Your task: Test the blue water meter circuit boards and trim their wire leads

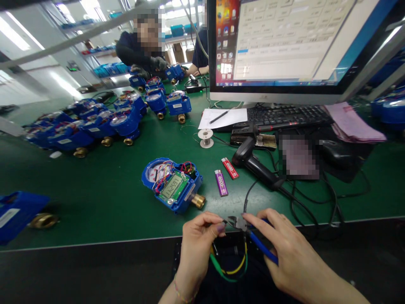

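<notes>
Head view: left hand (198, 245) pinches the yellow and green wires (228, 270), right hand (284, 249) grips blue-handled cutters (253, 236); cut should be square, wires taut, near bench (95, 202) edge.

Both hands meet near the bottom middle, forearms coming up from the near edge. The left hand (198, 242) is curled, thumb and fingertips pinched together, pointing right. The right hand (284, 249) lies palm down, its index finger stretched left toward the left fingertips, the other fingers folded in a grip.
</notes>
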Available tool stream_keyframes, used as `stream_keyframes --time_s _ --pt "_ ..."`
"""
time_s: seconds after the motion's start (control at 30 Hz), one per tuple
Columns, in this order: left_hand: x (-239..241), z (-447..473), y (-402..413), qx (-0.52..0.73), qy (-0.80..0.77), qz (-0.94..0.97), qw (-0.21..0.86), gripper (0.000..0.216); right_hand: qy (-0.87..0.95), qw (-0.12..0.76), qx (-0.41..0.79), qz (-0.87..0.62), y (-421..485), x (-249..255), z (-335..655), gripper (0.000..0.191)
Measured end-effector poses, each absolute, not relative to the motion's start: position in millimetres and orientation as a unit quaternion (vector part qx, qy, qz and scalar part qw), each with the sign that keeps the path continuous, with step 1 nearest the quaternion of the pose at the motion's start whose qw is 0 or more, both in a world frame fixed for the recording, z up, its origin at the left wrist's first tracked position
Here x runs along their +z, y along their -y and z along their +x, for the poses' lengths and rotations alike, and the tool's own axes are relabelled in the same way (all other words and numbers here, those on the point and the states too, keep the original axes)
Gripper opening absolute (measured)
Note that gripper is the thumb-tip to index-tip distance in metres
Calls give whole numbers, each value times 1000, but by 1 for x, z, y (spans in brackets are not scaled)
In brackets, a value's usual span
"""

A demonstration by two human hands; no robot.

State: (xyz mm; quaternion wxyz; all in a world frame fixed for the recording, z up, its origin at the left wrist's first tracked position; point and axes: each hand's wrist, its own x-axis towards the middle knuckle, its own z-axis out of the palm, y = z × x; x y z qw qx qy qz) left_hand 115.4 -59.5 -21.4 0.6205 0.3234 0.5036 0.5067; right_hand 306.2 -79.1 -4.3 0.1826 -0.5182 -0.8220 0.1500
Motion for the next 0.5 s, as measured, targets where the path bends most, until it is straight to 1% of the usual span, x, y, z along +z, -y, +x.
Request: stream_keyframes --time_s 0.1,0.3,0.4,0.5 --pt "-22 115 60 498 -516 316 621 10 810 190 104 -546 76 -7 310 58" --pt "-27 123 51 482 -546 320 605 23 801 206 -2 -563 76 -3 311 55" --pt "-31 129 44 485 -539 358 588 28 790 207 -22 -577 75 -5 310 51" --pt "-35 129 40 461 -541 413 569 25 781 185 -32 -596 69 -12 313 49"
